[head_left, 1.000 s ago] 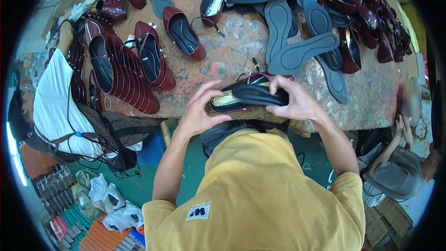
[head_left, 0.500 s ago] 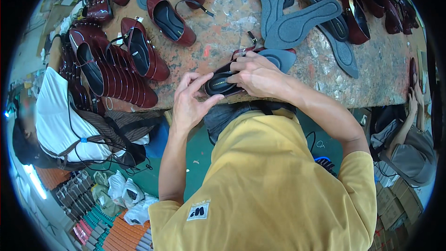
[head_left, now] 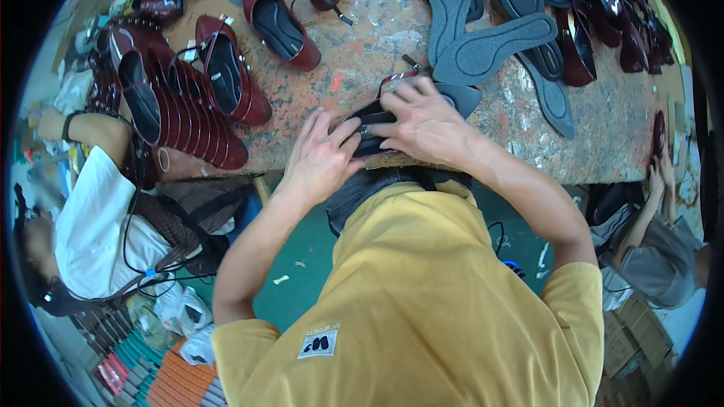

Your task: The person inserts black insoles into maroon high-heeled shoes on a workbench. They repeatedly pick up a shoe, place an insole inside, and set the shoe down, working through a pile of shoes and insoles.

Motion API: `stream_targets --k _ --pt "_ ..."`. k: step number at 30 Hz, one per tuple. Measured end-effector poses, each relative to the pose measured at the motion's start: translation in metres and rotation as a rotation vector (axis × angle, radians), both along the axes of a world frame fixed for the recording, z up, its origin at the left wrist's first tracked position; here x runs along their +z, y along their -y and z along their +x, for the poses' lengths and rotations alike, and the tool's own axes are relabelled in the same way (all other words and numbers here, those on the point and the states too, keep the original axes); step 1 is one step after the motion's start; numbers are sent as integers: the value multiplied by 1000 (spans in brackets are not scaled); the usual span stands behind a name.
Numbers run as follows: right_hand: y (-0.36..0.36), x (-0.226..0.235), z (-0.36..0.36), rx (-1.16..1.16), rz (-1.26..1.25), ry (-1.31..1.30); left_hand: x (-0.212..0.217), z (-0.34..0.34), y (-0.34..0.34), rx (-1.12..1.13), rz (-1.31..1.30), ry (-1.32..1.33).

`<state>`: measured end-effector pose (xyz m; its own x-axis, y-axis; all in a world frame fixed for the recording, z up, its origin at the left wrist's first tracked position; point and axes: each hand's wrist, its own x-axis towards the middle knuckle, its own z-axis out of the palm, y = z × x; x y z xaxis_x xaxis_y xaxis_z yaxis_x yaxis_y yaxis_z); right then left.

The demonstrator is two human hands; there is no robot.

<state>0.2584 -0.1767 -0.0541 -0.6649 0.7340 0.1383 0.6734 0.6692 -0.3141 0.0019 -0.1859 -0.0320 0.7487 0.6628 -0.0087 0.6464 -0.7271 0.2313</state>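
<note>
A dark red patent shoe [head_left: 378, 154] lies sideways near the table's front edge, with a black insole [head_left: 367, 142] inside it. My left hand [head_left: 320, 149] is closed around the heel end, fingertips reaching over the opening. From the toe side, my right hand [head_left: 422, 122] grips the shoe, its thumb in the opening by the insole and its bent fingers over the far side. That hand hides much of the front. Beside my right knuckles a grey pointed insole [head_left: 465, 96] shows, partly covered. The shoe's buckle strap [head_left: 411, 62] sticks out beyond my fingers.
Grey insoles [head_left: 490, 49] lie overlapped at the back right, near more red shoes [head_left: 579, 53]. At left stand a row of nested red shoes [head_left: 170, 109] and single shoes [head_left: 280, 30]. People work on both sides, one in a white shirt [head_left: 105, 234], one in grey [head_left: 664, 271].
My left fingers have moved from the heel's rim over the shoe's opening, and my left elbow has swung outward. My right fingers have shifted slightly. The person at left has raised an arm.
</note>
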Motion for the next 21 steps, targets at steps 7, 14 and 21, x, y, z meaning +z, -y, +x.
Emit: stream_targets --k 7,14,21 --pt "22 34 99 -858 -1383 -1284 -38 -3 12 66 -132 127" --pt "38 1 14 -629 -221 197 -27 3 7 37 -100 -12" --pt "36 8 4 -602 -87 87 -33 56 -6 -30 -85 -22"
